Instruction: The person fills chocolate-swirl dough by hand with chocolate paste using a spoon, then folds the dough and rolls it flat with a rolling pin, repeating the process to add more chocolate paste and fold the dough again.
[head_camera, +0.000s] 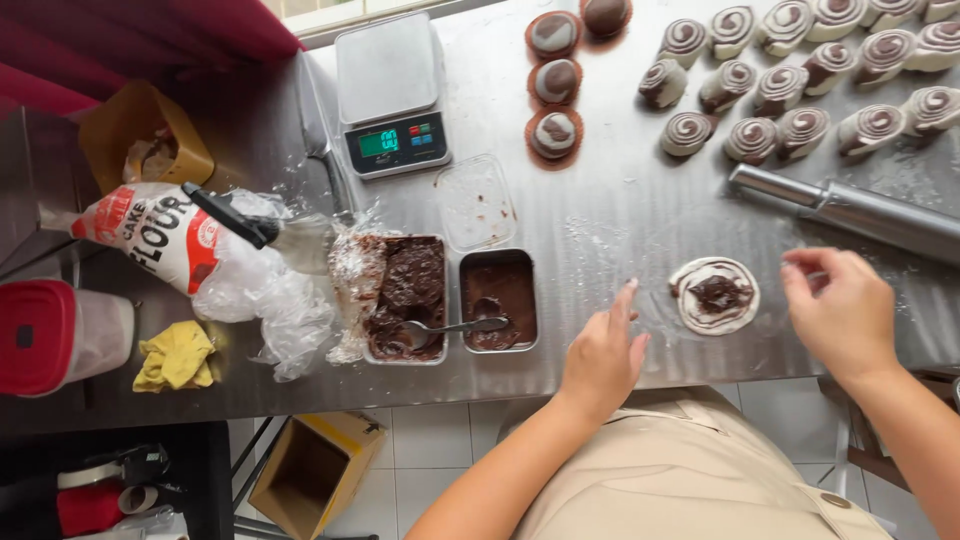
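Dough disc (714, 295) lies flat on the steel table (620, 215), round, pale with a brown swirl, and a dark lump of chocolate filling sits in its middle. My left hand (603, 352) is just left of the disc, palm down, fingers held together and straight, index tip pointing up toward the table's far side; it holds nothing, and I can't tell if it touches the steel. My right hand (838, 312) is just right of the disc, fingers curled loosely, thumb and index tips close near the disc's right edge; whether they pinch anything is hard to see, probably not.

Rolling pin (850, 212) lies above and right of the disc, on a slant, well apart from it. Rows of rolled swirl pieces (790, 80) lie further up beyond the pin. Three swirl balls in brown paper cups (553, 85) sit up and left of the disc. Left of the disc, past my left hand: a metal tin of chocolate (498, 300) with a spoon (460, 326) across it, then a bigger tray of chocolate (405, 298). A scale (392, 95) is up and far left of the disc.

The table's near edge runs just below the disc. Bare steel shows between disc and pin, and between disc and tin.
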